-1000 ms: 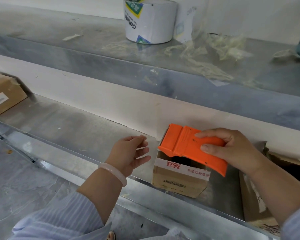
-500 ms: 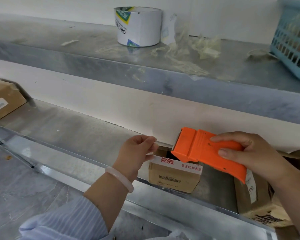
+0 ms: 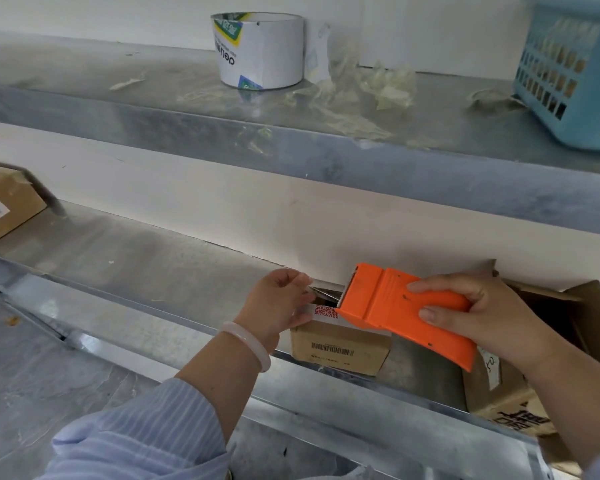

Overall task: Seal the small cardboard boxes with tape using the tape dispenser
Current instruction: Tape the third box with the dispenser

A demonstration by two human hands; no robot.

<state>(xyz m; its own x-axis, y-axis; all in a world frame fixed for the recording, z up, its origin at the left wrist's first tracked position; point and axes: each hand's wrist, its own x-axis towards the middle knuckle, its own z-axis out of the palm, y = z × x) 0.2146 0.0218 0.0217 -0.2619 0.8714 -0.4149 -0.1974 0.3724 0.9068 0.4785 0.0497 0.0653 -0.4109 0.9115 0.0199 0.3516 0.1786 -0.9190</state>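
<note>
A small brown cardboard box [image 3: 338,348] with a barcode and a red-printed white label sits on the lower metal shelf [image 3: 146,271]. My right hand [image 3: 471,313] grips the orange tape dispenser [image 3: 395,310] just above the box's top. My left hand [image 3: 278,303] pinches the free end of a clear tape strip [image 3: 323,292] stretched from the dispenser's mouth, held at the box's left top edge. The dispenser hides most of the box's top.
An open cardboard box [image 3: 520,386] stands to the right behind my right arm. Another box [image 3: 4,202] sits far left on the shelf. The upper shelf holds a white tape roll [image 3: 260,50], crumpled tape scraps [image 3: 368,84] and a blue basket [image 3: 572,71].
My left hand closed from open fingers into a pinch on the tape end, and a short strip now spans from the dispenser. The camera view shifted right.
</note>
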